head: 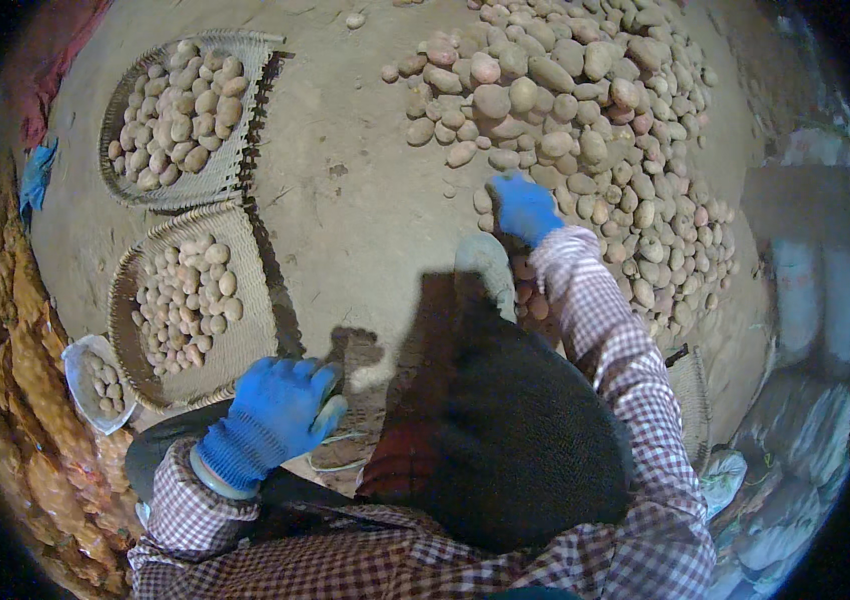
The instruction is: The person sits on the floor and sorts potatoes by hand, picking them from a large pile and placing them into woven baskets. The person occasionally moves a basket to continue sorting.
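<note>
My left hand (278,405), in a blue knit glove, is above my left knee beside the lower basket. Its fingers are curled around what looks like a potato (332,412), partly hidden by them. My right hand (524,206), also in a blue glove, reaches down at the near left edge of a large potato heap (590,97). Its fingertips point away from me, close to a few small potatoes (482,201); whether it grips one is hidden. The toe of my shoe (483,262) is just below that hand.
Two woven baskets holding potatoes, an upper one (263,82) and a lower one (256,330), sit at left. By them is a white bag (78,367) with small potatoes. Filled orange net sacks (27,375) line the left rim. Another woven basket (689,405) lies behind my right arm.
</note>
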